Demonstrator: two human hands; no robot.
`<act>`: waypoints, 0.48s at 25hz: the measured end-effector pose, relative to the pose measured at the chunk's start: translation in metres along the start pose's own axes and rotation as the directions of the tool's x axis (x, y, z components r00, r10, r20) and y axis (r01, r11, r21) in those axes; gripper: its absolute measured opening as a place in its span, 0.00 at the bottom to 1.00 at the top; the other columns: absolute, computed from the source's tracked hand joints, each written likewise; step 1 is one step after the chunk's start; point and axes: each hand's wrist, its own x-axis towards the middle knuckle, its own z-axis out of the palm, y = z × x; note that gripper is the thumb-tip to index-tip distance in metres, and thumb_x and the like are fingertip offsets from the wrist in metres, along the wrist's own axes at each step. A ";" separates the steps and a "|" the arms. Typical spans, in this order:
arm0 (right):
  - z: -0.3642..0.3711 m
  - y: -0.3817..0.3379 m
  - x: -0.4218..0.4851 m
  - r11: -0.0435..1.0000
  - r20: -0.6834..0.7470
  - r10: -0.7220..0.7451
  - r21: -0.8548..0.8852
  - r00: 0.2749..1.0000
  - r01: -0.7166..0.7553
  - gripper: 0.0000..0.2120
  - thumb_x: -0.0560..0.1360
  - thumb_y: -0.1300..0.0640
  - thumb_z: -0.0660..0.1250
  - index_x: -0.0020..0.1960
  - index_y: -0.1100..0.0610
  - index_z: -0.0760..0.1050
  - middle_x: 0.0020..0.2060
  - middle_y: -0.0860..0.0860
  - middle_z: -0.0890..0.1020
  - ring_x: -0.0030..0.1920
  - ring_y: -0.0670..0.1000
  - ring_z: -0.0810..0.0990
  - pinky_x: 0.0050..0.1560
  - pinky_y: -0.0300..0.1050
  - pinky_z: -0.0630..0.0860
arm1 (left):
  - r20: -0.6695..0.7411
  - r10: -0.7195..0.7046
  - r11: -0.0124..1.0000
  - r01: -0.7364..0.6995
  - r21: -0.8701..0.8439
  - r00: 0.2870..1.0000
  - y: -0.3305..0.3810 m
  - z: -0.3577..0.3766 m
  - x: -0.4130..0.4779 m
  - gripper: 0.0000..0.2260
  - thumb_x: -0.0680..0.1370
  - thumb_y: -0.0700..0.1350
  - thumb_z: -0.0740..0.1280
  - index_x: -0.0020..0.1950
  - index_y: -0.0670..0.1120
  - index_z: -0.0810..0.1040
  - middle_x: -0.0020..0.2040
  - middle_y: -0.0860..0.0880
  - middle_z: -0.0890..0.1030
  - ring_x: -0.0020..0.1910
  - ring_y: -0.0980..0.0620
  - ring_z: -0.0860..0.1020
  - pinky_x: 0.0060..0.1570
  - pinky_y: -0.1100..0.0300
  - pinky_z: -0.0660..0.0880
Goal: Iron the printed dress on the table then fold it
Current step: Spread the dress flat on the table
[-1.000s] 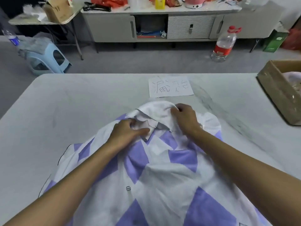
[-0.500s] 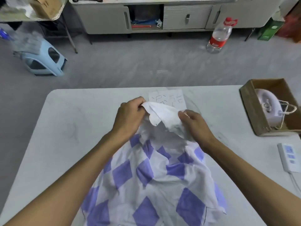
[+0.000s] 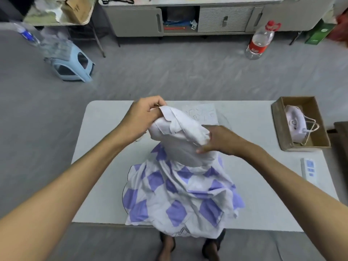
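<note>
Head view: since half a second ago the top of the dress (image 3: 178,194) has been raised higher off the table (image 3: 98,147). More of the table's near edge now shows, with the purple-checked skirt spilling over it above the person's feet. Both arms reach forward. The left hand (image 3: 145,113) is up near the table's far edge, its fingers curled round the white collar. The right hand (image 3: 220,142) is lower and to the right, pinching the bunched white bodice between thumb and fingers. The skirt lies crumpled mid-table. The iron (image 3: 295,127) sits in a cardboard box (image 3: 278,125) at the far right.
</note>
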 end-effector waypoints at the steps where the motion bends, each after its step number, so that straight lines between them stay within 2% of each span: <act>1: 0.015 0.013 0.001 0.977 0.032 0.068 -0.206 0.997 -0.060 0.08 0.69 0.49 0.73 0.44 0.50 0.77 0.36 0.46 0.79 0.38 0.48 0.76 0.35 0.42 0.67 | 0.106 -0.007 0.999 0.003 0.037 0.994 -0.007 0.006 -0.008 0.06 0.76 0.41 0.66 0.41 0.48 0.80 0.38 0.52 0.82 0.37 0.57 0.76 0.38 0.60 0.70; 2: 0.026 0.027 0.002 0.923 -0.003 0.132 -0.364 0.991 -0.124 0.06 0.71 0.50 0.71 0.42 0.51 0.76 0.35 0.48 0.78 0.39 0.52 0.77 0.35 0.44 0.65 | 0.254 -0.044 0.994 0.017 0.109 0.966 -0.018 0.014 -0.016 0.07 0.77 0.42 0.66 0.40 0.50 0.80 0.38 0.54 0.82 0.36 0.59 0.76 0.39 0.60 0.70; 3: 0.035 0.039 0.004 0.876 -0.078 0.175 -0.442 0.982 -0.191 0.06 0.73 0.52 0.67 0.39 0.52 0.75 0.35 0.50 0.78 0.40 0.55 0.78 0.36 0.44 0.64 | 0.406 -0.114 0.979 0.032 0.203 0.907 -0.030 0.021 -0.024 0.07 0.77 0.43 0.67 0.40 0.52 0.79 0.36 0.56 0.80 0.35 0.60 0.75 0.39 0.61 0.69; 5: 0.040 0.057 0.001 0.849 -0.237 0.183 -0.450 0.954 -0.275 0.08 0.71 0.59 0.63 0.33 0.51 0.71 0.35 0.52 0.80 0.42 0.59 0.79 0.37 0.44 0.62 | 0.621 -0.269 0.943 0.070 0.325 0.736 -0.064 0.033 -0.038 0.10 0.78 0.45 0.66 0.37 0.53 0.75 0.31 0.56 0.77 0.32 0.58 0.73 0.37 0.61 0.68; 6: 0.043 0.060 0.000 0.865 -0.306 0.156 -0.417 0.939 -0.279 0.07 0.69 0.61 0.63 0.35 0.52 0.74 0.36 0.53 0.81 0.42 0.61 0.80 0.37 0.44 0.63 | 0.665 -0.320 0.932 0.098 0.349 0.674 -0.082 0.035 -0.043 0.12 0.78 0.43 0.66 0.35 0.54 0.74 0.31 0.56 0.77 0.32 0.57 0.74 0.37 0.61 0.69; 7: 0.047 0.060 -0.004 0.885 -0.343 0.116 -0.391 0.932 -0.254 0.07 0.67 0.62 0.64 0.40 0.52 0.79 0.38 0.54 0.83 0.42 0.62 0.80 0.37 0.45 0.65 | 0.676 -0.367 0.921 0.144 0.363 0.639 -0.099 0.038 -0.048 0.15 0.77 0.40 0.64 0.34 0.57 0.75 0.34 0.56 0.78 0.35 0.57 0.75 0.39 0.63 0.69; 9: 0.068 0.058 -0.015 0.893 -0.327 -0.004 -0.427 0.945 -0.144 0.17 0.62 0.64 0.68 0.49 0.53 0.82 0.40 0.55 0.84 0.40 0.62 0.81 0.38 0.46 0.72 | 0.621 -0.480 0.877 0.327 0.351 0.620 -0.128 0.047 -0.054 0.23 0.74 0.33 0.60 0.40 0.62 0.80 0.46 0.57 0.81 0.46 0.58 0.77 0.45 0.68 0.70; 11: 0.100 0.067 -0.023 0.887 -0.157 -0.063 -0.461 0.986 -0.016 0.22 0.60 0.63 0.71 0.54 0.54 0.82 0.41 0.55 0.84 0.41 0.61 0.82 0.43 0.47 0.74 | 0.479 -0.570 0.819 0.511 0.261 0.668 -0.155 0.066 -0.053 0.21 0.74 0.32 0.58 0.51 0.54 0.84 0.58 0.54 0.80 0.53 0.57 0.76 0.48 0.68 0.69; 12: 0.114 0.076 -0.024 0.888 0.016 -0.034 -0.458 0.999 0.037 0.22 0.63 0.60 0.70 0.57 0.53 0.81 0.45 0.54 0.84 0.45 0.59 0.82 0.47 0.48 0.73 | 0.353 -0.607 0.794 0.559 0.237 0.712 -0.170 0.081 -0.048 0.17 0.76 0.34 0.60 0.55 0.49 0.82 0.61 0.51 0.79 0.54 0.55 0.76 0.49 0.66 0.70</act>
